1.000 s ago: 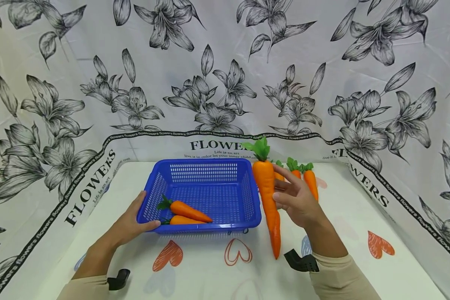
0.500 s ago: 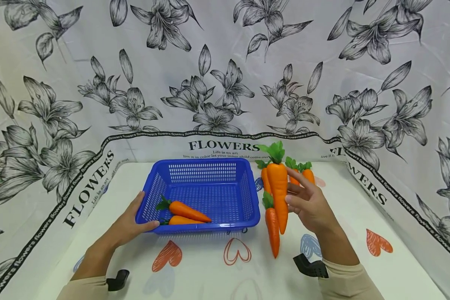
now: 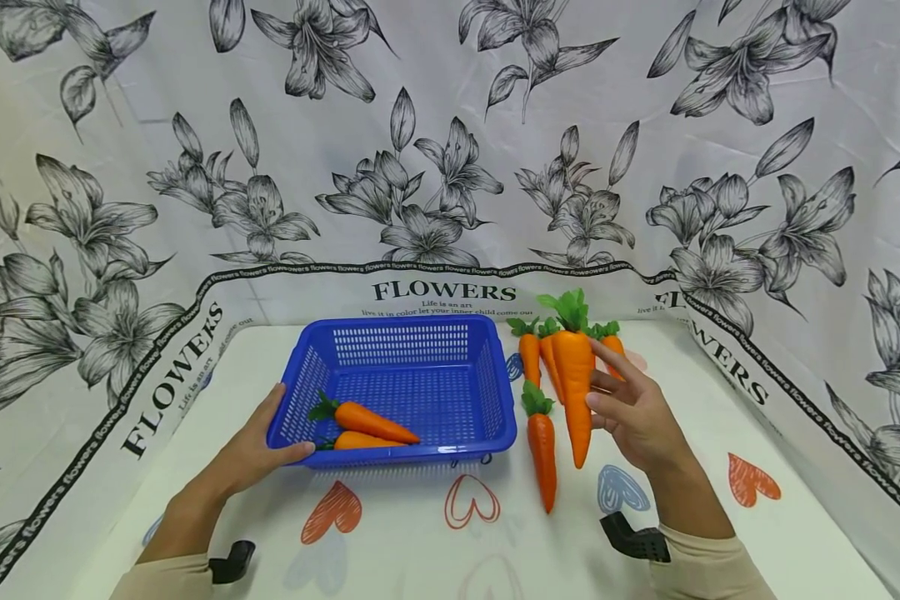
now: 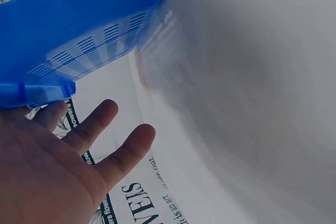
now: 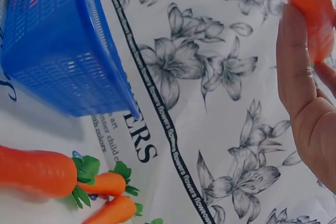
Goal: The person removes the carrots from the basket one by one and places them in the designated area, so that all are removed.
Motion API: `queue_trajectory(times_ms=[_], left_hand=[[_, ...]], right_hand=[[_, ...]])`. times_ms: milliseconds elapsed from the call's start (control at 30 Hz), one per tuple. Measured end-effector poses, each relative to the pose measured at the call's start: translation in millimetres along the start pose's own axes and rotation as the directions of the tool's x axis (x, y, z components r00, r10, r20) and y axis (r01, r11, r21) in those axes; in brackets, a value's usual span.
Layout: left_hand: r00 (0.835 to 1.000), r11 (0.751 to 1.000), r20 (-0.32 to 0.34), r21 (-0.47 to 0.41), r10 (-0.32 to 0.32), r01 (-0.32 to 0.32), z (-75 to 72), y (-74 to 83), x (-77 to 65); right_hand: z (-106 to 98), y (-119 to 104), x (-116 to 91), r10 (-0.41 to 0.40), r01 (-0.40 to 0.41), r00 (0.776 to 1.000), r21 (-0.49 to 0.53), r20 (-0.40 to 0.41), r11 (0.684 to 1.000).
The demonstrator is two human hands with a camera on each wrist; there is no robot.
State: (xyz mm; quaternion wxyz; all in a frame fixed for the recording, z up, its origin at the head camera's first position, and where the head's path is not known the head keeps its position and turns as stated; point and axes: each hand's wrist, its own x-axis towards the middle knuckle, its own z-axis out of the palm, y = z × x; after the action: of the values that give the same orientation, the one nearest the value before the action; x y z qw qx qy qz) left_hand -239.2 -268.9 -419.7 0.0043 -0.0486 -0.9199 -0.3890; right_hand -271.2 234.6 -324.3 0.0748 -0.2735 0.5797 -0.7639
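Pinching a big carrot (image 3: 572, 379), the right hand (image 3: 637, 408) has thumb and fingers on its three o'clock side, long axis running twelve to six, leafy end up! The blue basket (image 3: 450, 452) sits at nine o'clock from that carrot; the left hand (image 3: 251, 450), farther away, touches the basket's eight o'clock corner, fingers loosely spread.

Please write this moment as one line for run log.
right hand: holds carrot, leaves up | left hand: touches blue basket | in basket: two carrots | right of basket: other carrots
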Motion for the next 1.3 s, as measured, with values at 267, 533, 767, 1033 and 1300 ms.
queue_trajectory(times_ms=[267,533,767,1033,1300], left_hand=[[1.000,1.000,0.000,-0.012,0.009,-0.009,-0.3,-1.4,0.6],[1.000,1.000,0.001,-0.019,0.014,-0.014,0.1,-3.2,0.3],[1.000,1.000,-0.002,-0.005,0.013,-0.013,0.0,-3.6,0.4],[1.000,1.000,-0.003,-0.015,0.015,-0.015,-0.9,-2.5,1.0],[1.000,1.000,0.000,-0.007,0.002,-0.002,-1.1,-1.2,0.7]], right_hand=[[-9,1,-4,-0.047,0.047,0.999,-0.003,0.001,0.999],[-17,2,-14,-0.002,0.000,0.998,-0.035,-0.057,0.999],[-26,4,-17,-0.015,0.011,0.998,-0.065,-0.066,0.998],[-34,10,-20,0.015,-0.020,0.996,-0.052,-0.083,0.998],[-37,16,-26,0.068,-0.074,0.990,-0.045,-0.121,0.996]])
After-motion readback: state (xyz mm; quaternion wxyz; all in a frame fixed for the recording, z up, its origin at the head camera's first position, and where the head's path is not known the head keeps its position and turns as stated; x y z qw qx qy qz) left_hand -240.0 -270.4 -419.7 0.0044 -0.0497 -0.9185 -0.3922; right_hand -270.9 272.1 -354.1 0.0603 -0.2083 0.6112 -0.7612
